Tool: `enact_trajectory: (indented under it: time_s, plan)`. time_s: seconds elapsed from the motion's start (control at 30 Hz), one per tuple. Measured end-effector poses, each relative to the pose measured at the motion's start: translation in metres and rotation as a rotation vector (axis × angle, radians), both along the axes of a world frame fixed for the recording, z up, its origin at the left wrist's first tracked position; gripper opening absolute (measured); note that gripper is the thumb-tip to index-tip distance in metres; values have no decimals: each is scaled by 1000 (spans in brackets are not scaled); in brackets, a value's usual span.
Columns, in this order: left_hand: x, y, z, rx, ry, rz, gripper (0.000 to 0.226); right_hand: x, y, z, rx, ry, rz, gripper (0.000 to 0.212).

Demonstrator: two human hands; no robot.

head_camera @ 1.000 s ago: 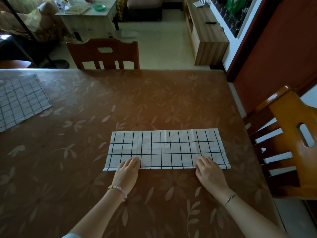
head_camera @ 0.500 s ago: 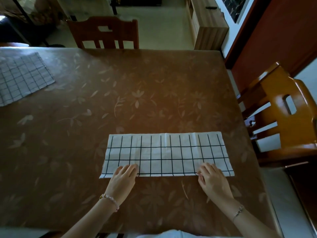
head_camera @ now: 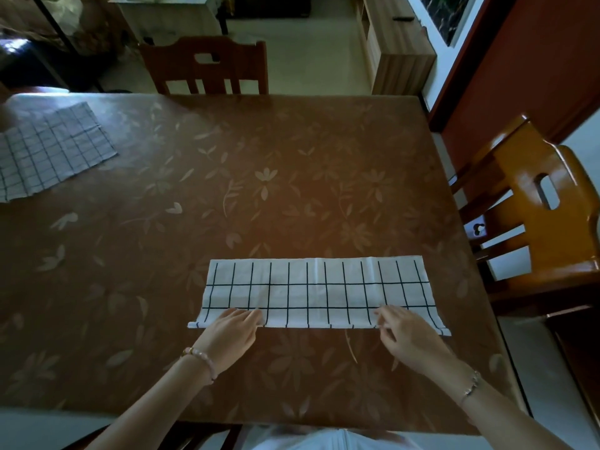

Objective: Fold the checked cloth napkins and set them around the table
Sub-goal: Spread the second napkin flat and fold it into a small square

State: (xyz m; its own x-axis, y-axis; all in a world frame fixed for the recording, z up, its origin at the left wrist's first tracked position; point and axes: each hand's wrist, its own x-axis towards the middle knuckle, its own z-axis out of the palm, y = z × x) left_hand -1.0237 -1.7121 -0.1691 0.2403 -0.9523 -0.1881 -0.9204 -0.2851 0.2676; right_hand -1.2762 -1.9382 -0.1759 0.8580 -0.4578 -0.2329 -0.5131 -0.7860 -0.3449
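Right now the folded napkin [head_camera: 319, 292], white with a black check, lies as a long narrow strip on the worktop [head_camera: 292, 190], close to its near edge and somewhat toward its right edge. Its long sides run parallel to the near edge, and a crease crosses it at the middle.

Both hands are at the strip's near long side, well apart from each other. The left hand [head_camera: 232, 331] is just in from the near-left corner, with its fingers straight and close together on top of the cloth. Its thumb is hidden, so I cannot tell whether it pinches the hem or only rests on it. The right hand [head_camera: 404, 334] is just in from the near-right corner, its fingers bent and its fingertips [head_camera: 380, 316] pinching the hem. Each wrist carries a bracelet.

A second napkin [head_camera: 48, 147] of the same check lies flat at the worktop's left edge, toward the far corner and partly out of view. One wooden chair [head_camera: 207, 66] stands at the far edge, and an orange-brown chair [head_camera: 535, 203] stands at the right edge.
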Motion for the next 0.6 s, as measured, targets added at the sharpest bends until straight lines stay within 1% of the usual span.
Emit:
enact_trajectory:
  time_s: [0.07, 0.2, 0.33, 0.43, 0.5, 0.6]
  plan:
    - [9, -7, 5, 77, 65, 62, 16, 9, -11, 11, 29, 48, 7, 10]
    - [29, -28, 7, 120, 82, 90, 12, 29, -33, 20, 43, 90, 7, 10]
    - [49, -49, 11, 18, 32, 160, 12, 50, -52, 24, 20, 106, -45, 16]
    - [61, -62, 8, -54, -3, 202, 11, 65, -64, 24, -9, 70, -86, 19]
    - [67, -70, 4, -76, -8, 213, 11, 74, -73, 22, -23, 43, -73, 19]
    - [73, -80, 0, -56, -9, 236, 14, 85, -84, 15, -11, 50, -55, 19]
